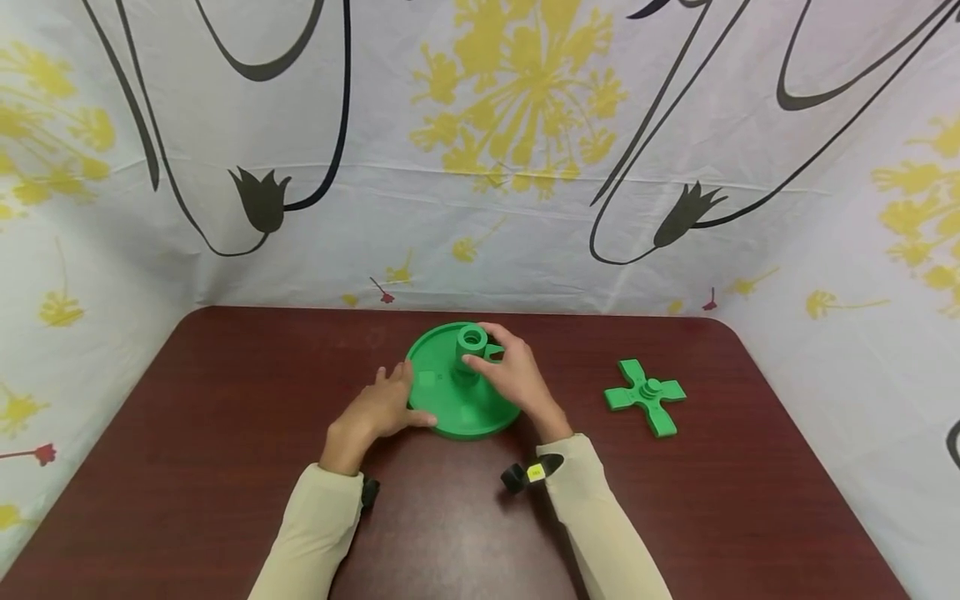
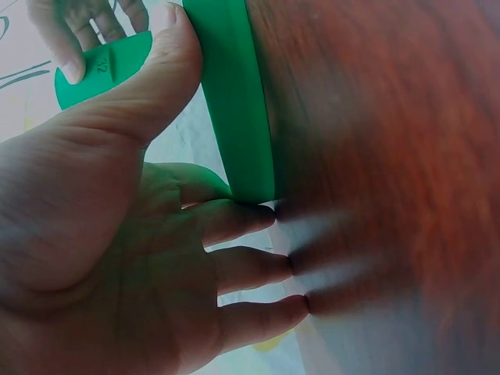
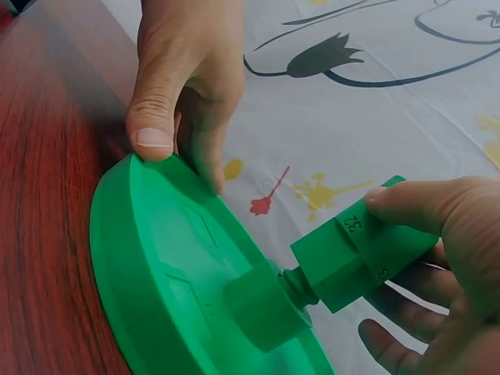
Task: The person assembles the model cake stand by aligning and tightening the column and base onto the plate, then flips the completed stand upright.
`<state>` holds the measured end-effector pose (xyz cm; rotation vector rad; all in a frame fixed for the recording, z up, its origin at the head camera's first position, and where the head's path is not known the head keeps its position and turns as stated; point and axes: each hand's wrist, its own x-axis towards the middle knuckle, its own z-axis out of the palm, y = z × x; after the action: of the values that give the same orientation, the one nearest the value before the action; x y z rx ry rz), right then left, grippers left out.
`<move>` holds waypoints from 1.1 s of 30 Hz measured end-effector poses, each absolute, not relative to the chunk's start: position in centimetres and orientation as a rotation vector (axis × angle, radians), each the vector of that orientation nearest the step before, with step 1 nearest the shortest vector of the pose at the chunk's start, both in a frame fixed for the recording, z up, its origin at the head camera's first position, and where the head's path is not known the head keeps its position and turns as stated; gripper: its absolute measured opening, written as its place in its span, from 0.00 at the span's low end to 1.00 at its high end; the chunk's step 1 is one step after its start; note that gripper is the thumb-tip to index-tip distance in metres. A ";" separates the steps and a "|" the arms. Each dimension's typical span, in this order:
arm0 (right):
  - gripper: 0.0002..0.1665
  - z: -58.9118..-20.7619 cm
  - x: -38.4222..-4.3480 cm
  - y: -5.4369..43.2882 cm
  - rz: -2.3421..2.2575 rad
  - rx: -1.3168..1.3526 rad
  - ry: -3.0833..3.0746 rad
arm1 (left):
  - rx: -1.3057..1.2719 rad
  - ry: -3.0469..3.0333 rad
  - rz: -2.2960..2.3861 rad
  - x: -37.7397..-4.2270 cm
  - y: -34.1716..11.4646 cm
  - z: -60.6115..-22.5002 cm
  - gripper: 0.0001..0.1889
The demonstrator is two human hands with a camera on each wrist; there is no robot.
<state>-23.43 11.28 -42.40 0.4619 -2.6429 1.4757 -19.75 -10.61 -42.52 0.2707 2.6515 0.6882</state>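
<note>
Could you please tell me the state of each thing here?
Green dish: on the table, rim up.
Threaded green piece: at the dish's central socket, some thread exposed.
Green cross: flat on the table, untouched.
Left hand: touching the dish's rim.
Right hand: gripping the threaded green piece.

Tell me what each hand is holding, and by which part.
The right hand holds the threaded green piece by the sides of its thicker upper part; the left hand holds the round green base by its rim.
</note>
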 end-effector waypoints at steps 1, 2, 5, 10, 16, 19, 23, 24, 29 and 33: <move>0.31 -42.5 -23.5 11.2 1.459 0.458 -2.648 | 0.268 2.651 0.687 -19.8 -10.6 -42.5 0.53; 0.32 -42.6 -23.5 11.0 1.447 0.450 -2.649 | 0.269 2.651 0.685 -19.8 -10.6 -42.5 0.53; 0.33 -42.8 -23.5 10.6 1.407 0.416 -2.655 | 0.267 2.650 0.685 -19.8 -10.6 -42.6 0.53; 0.34 -42.9 -23.2 10.0 1.379 0.377 -2.653 | 0.271 2.649 0.692 -19.8 -10.6 -42.7 0.54; 0.36 -42.8 -23.1 10.4 1.517 0.500 -2.567 | 0.272 2.651 0.692 -19.9 -10.6 -42.9 0.54; 0.35 -42.5 -23.2 10.8 1.666 0.622 -2.474 | 0.272 2.650 0.692 -20.0 -10.6 -43.0 0.54; 0.33 -42.4 -23.3 11.1 1.784 0.733 -2.400 | 0.265 2.643 0.694 -20.0 -10.6 -42.9 0.54; 0.33 -42.4 -23.3 11.2 1.795 0.746 -2.395 | 0.265 2.642 0.693 -20.0 -10.6 -42.9 0.54; 0.32 -42.7 -23.4 11.3 1.764 0.754 -2.400 | 0.274 2.637 0.689 -20.0 -10.5 -42.9 0.54; 0.32 -42.8 -23.3 11.3 1.670 0.695 -2.441 | 0.273 2.637 0.686 -20.1 -10.5 -43.0 0.54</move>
<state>-23.31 11.27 -42.78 0.6948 -2.4412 1.6701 -20.12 -10.48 -42.99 0.2733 2.6370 0.6864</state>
